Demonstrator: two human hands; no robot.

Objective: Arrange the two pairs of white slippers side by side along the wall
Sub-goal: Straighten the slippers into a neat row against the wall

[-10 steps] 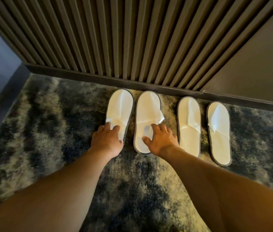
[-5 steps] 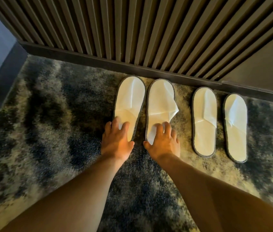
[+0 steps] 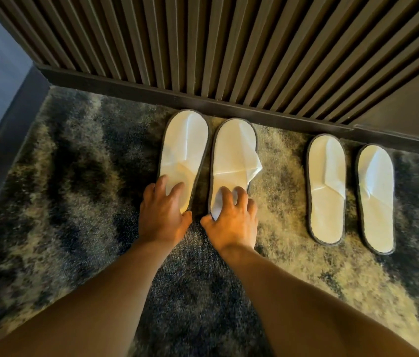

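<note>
Four white slippers are being lined up on the mottled carpet [image 3: 74, 202], toes toward the slatted wall [image 3: 229, 47]. The heel of the far-left slipper [image 3: 185, 145] is being pressed by the left hand [image 3: 162, 215], fingers spread flat, nothing gripped. Just beside it, the heel of the second slipper [image 3: 231, 155] is being covered by the right hand [image 3: 231, 222], fingers splayed and slightly curled on top; its upper is being seen folded outward. Well to the right of both hands, the other pair [image 3: 326, 191] [image 3: 375, 199] is lying untouched.
</note>
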